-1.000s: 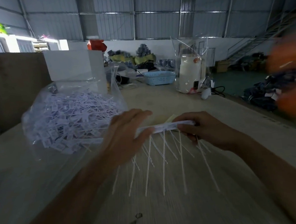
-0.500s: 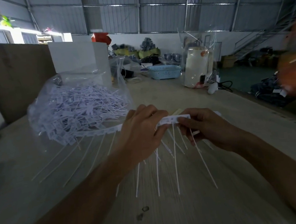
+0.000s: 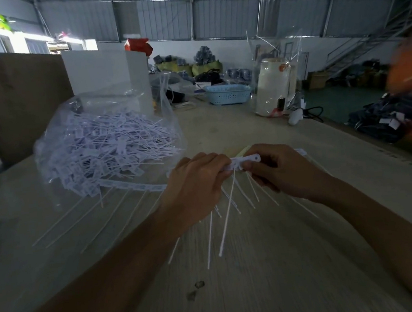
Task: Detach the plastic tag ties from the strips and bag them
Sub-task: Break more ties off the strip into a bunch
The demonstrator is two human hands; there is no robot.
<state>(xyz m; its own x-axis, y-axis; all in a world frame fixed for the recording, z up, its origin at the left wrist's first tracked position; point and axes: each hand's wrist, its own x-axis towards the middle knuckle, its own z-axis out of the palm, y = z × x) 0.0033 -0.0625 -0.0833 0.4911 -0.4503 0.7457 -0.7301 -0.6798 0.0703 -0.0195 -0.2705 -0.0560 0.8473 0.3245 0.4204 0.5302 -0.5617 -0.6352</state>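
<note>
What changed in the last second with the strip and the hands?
The strip has fed leftward: its stretch left of the left hand, hidden a second ago, now reaches toward the bag. The right hand still pinches its other end. The bag of ties has not moved.
</note>
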